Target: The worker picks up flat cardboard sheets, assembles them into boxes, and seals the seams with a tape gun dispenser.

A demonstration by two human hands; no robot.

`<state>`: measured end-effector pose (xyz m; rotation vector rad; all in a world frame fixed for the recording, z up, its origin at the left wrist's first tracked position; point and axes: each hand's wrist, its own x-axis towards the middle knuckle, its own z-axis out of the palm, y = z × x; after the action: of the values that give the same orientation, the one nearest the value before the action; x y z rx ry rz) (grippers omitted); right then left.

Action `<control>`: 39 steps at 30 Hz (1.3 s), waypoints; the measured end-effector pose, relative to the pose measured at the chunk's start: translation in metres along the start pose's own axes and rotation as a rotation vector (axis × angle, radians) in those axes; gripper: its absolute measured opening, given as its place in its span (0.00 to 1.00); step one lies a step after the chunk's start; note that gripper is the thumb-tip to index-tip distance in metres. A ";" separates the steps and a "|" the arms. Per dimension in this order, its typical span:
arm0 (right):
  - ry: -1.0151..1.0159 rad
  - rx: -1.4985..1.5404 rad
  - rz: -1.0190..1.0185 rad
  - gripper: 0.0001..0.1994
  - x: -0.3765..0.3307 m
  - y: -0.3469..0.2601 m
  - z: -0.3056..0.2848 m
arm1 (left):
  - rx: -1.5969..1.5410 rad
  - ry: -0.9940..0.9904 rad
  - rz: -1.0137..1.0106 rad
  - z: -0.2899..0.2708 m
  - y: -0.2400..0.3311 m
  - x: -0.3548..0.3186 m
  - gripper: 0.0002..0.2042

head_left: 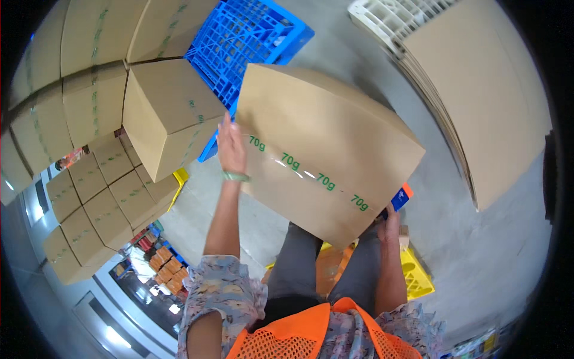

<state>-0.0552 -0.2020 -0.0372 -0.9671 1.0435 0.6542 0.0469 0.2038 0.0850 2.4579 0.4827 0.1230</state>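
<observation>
A large brown cardboard carton [323, 125] fills the middle, tilted in front of my legs. Clear tape with green print [306, 173] runs along its face. My left hand [232, 146], a pale green bangle at its wrist, lies against the carton's left side with its fingers stretched out. At the lower right corner, my right hand [390, 226] is closed around what looks like a blue and orange tape dispenser [399, 198]. The carton's corner hides part of this tool and some fingers. What bears the carton's weight cannot be seen.
Taped cartons [92, 99] are stacked at the left, one [170, 113] jutting out beside my left hand. A blue plastic pallet [245, 42] stands behind. Flat cardboard sheets [478, 96] lie on a white pallet [388, 24] at right. A yellow pallet [417, 275] is by my legs.
</observation>
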 end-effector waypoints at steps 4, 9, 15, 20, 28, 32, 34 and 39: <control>0.029 -0.166 0.074 0.17 0.038 0.003 -0.014 | -0.033 -0.210 -0.564 0.009 -0.120 0.026 0.35; -0.037 -0.081 -0.024 0.20 -0.040 -0.010 0.033 | -0.141 -0.457 -0.549 0.005 -0.161 0.018 0.37; -0.027 -0.280 -0.309 0.28 -0.178 -0.067 0.036 | -0.329 -0.248 -0.351 -0.153 -0.012 0.033 0.28; -0.299 -0.265 -0.639 0.25 -0.231 -0.113 0.150 | -0.643 0.264 -0.199 -0.316 -0.017 -0.018 0.21; -0.771 -0.242 -0.602 0.30 -0.178 -0.046 0.402 | -0.798 1.036 -0.142 -0.427 -0.226 -0.168 0.36; -0.866 -0.862 -1.034 0.23 -0.129 0.032 0.500 | -0.828 1.279 -0.253 -0.437 -0.278 -0.156 0.42; -1.043 -0.613 -0.663 0.20 -0.164 0.090 0.581 | -0.802 1.265 -0.479 -0.432 -0.365 -0.179 0.42; -1.084 -0.588 -0.649 0.13 -0.136 0.128 0.660 | -0.886 1.146 -0.620 -0.399 -0.410 -0.140 0.39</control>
<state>0.0569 0.4445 0.1624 -1.1364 -0.4446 0.7849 -0.2907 0.6797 0.1639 1.1024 1.2786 1.2017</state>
